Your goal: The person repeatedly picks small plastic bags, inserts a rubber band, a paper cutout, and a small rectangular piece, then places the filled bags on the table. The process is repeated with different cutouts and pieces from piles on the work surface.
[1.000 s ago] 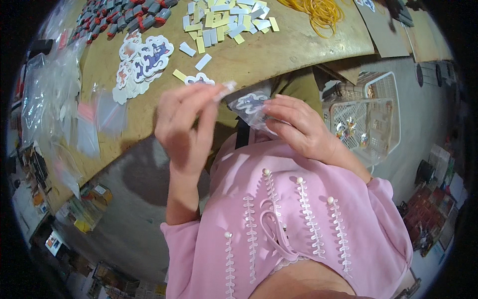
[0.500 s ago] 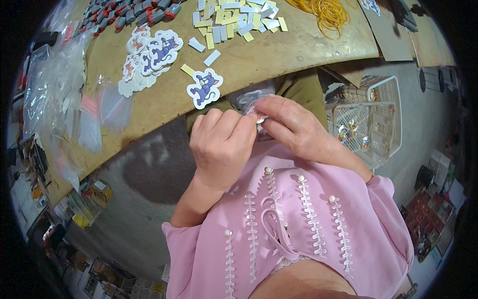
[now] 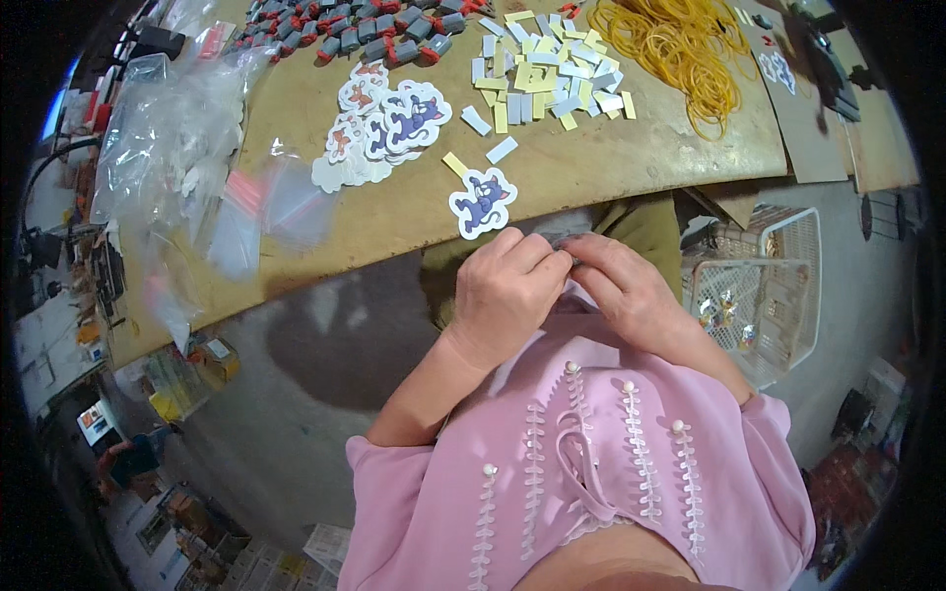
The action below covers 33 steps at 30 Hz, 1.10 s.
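Note:
Below the table edge, over my lap, my left hand [image 3: 507, 295] and my right hand [image 3: 623, 286] meet with fingers bent and tips pinched together. Between them is a small clear plastic bag, now almost wholly covered by the fingers; its contents cannot be made out. Just beyond my left hand, a cat-shaped paper cutout [image 3: 483, 204] lies at the table's edge, near a small yellow strip [image 3: 454, 164]. Farther left sits a loose pile of similar cutouts [image 3: 414, 118], some with an orange figure. Flat zip bags [image 3: 236, 231] with pink-red tops lie at the left.
Small yellow and pale blue pieces [image 3: 542, 79] are heaped at the back, beside yellow rubber bands [image 3: 680, 49]. Grey blocks with red parts [image 3: 394, 49] lie at the far left. Crumpled clear plastic [image 3: 163, 148] covers the left end. A white basket [image 3: 813, 286] stands on the floor at right.
The whole view has shifted, so the table sits lower and more to the right. My hands stay together; the bag, visible between them before, is now mostly hidden by my fingers.

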Available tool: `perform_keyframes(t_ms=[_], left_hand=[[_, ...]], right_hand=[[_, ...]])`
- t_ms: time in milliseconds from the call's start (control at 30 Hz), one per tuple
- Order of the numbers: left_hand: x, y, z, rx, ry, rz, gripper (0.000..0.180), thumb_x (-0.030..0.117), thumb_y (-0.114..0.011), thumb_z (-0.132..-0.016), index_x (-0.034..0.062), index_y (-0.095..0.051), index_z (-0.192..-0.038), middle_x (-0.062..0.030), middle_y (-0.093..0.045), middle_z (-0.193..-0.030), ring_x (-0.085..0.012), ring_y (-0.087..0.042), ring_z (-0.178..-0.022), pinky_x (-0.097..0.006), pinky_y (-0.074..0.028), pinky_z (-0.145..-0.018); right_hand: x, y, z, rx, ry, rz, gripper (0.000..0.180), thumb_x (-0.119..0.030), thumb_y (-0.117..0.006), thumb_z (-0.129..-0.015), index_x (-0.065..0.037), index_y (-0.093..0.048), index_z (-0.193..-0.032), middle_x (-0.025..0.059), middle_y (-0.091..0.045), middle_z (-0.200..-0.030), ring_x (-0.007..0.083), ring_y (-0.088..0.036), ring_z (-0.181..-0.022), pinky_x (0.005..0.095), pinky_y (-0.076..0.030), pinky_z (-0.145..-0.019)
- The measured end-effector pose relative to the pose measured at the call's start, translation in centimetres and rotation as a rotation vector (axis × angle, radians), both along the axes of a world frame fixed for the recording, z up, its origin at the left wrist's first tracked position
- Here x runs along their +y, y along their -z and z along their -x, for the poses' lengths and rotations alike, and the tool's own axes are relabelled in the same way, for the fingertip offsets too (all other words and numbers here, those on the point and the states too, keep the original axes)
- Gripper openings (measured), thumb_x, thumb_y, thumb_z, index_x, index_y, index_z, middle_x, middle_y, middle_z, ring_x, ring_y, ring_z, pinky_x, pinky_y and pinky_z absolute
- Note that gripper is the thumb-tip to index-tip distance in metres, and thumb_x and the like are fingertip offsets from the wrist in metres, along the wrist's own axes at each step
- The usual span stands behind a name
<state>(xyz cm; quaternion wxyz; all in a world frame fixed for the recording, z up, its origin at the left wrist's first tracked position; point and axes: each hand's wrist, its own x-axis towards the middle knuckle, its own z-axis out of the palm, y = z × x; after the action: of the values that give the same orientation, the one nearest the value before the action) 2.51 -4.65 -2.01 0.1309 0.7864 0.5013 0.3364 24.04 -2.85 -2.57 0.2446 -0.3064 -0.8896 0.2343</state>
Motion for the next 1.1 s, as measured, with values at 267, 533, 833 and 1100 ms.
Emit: perform_keyframes(t_ms=[267, 533, 833, 1100], left_hand=[[2.8, -1.9, 4.4, 0.061, -0.042, -0.018, 0.014, 0.007, -0.083, -0.082, 0.0098, -0.075, -0.093, -0.0059, -0.068, -0.087, -0.0282, -0.066, -0.081, -0.040, -0.055, -0.071], [8.8, -2.4, 8.1, 0.064, -0.261, -0.110, 0.014, 0.008, -0.079, -0.089, 0.0093, -0.075, -0.103, -0.0077, -0.072, -0.099, -0.0311, -0.068, -0.090, -0.043, -0.055, -0.080], [17.4, -2.0, 8.7, 0.393, -0.280, -0.196, 0.029, 0.018, -0.081, -0.089, 0.0116, -0.075, -0.117, -0.0092, -0.077, -0.111, -0.0310, -0.068, -0.102, -0.042, -0.055, -0.091], [10.8, -4.4, 5.0, -0.481, -0.162, 0.235, 0.027, -0.002, -0.078, -0.091, 0.0050, -0.072, -0.117, -0.0054, -0.073, -0.108, -0.0120, -0.067, -0.092, -0.028, -0.054, -0.083]], right_hand=[[0.6, -0.8, -0.7, -0.016, 0.083, -0.095, 0.024, 0.000, -0.078, -0.078, 0.002, -0.067, -0.099, 0.0204, -0.069, -0.122, 0.0394, -0.070, -0.116, 0.0475, -0.060, -0.095], [1.1, -1.1, -0.7, -0.024, 0.041, -0.129, 0.026, -0.009, -0.071, -0.080, -0.001, -0.069, -0.105, 0.0126, -0.067, -0.110, 0.0306, -0.067, -0.107, 0.0427, -0.057, -0.090], [1.2, -1.2, -0.7, 0.115, 0.096, -0.101, 0.027, -0.008, -0.070, -0.079, -0.001, -0.069, -0.105, 0.0122, -0.065, -0.104, 0.0310, -0.066, -0.100, 0.0418, -0.055, -0.084], [2.1, -1.8, -1.3, 0.125, 0.133, -0.116, 0.024, -0.008, -0.069, -0.080, -0.001, -0.067, -0.103, 0.0135, -0.066, -0.113, 0.0331, -0.066, -0.108, 0.0422, -0.055, -0.089]])
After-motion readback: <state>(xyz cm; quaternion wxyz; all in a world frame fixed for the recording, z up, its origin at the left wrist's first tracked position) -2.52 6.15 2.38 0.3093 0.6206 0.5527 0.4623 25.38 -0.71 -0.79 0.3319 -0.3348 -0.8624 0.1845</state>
